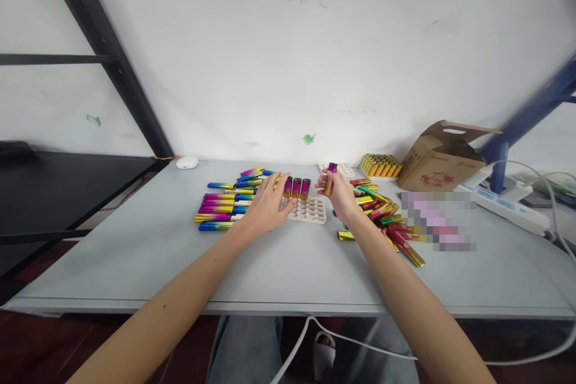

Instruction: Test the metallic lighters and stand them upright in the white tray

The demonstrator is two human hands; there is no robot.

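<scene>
Upright in my right hand (341, 197) is a purple-to-orange lighter (332, 181), held between thumb and fingers right of a pale holed tray (316, 210). My left hand (269, 203) reaches over the tray's left end with its fingers stretched out, partly covering that end. Three similar lighters (297, 188) stand in a row at the tray's back, beside my left fingertips; I cannot tell whether the hand touches the nearest one. Left of the hand lie several shiny blue, yellow and purple lighters (218, 207). A loose pile of red, green and gold lighters (382, 211) lies beside my right forearm.
At the back right stand a tray filled with gold lighters (381, 166) and an open cardboard box (438, 162). Another pale tray (346, 170) lies behind my right hand. A power strip (506, 207) with white cables runs along the right. A white case (187, 162) sits back left.
</scene>
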